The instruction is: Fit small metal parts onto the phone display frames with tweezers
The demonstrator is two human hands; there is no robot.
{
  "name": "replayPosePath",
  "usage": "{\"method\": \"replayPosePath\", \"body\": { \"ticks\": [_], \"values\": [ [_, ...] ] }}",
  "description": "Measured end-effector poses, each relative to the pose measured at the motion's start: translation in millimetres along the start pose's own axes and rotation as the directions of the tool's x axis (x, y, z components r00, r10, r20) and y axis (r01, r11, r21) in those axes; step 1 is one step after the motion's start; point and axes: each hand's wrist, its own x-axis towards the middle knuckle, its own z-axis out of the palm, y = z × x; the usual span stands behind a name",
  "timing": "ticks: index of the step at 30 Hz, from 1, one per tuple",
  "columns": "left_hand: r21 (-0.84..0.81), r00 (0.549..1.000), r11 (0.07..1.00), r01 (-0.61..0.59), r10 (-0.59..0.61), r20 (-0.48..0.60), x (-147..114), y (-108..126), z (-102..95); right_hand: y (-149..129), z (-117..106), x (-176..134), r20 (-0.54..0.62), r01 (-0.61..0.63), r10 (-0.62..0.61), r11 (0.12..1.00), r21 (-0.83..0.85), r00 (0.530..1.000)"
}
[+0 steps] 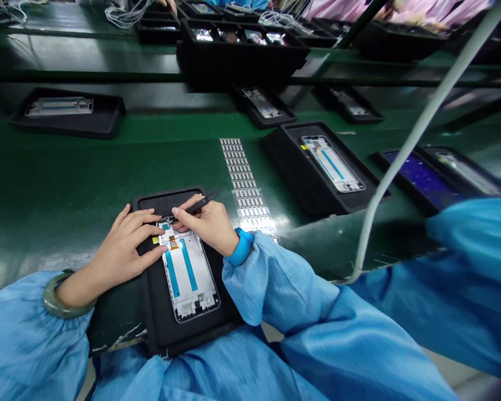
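A silver phone frame (198,273) with two blue strips lies in a black foam tray (158,317) at the table's front edge. My left hand (127,242) rests on the frame's upper left side, fingers spread and fingertips touching it near a yellow tab. Black tweezers (202,201) are pinched in my right hand (209,223), their tip pointing down at the frame's top end. That tip is mostly hidden by my fingers. A small orange flex part (173,244) sits just below, on the frame.
A sheet of small labels (244,178) lies right of the tray. Another phone frame (334,164) sits on stacked black trays (292,172). More trays, such as one at the left (104,120), stand behind. A pale cable (417,133) crosses the right side, near a blue-sleeved person (471,289).
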Motion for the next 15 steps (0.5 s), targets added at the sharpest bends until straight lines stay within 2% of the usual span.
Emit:
{"method": "replayPosePath", "body": {
  "ticks": [15],
  "values": [
    [0.08, 0.999, 0.996, -0.033, 0.031, 0.034, 0.7, 0.7, -0.1, -2.3, -0.2, -1.6, 0.004, 0.063, -0.063, 0.992, -0.107, 0.998]
  ]
}}
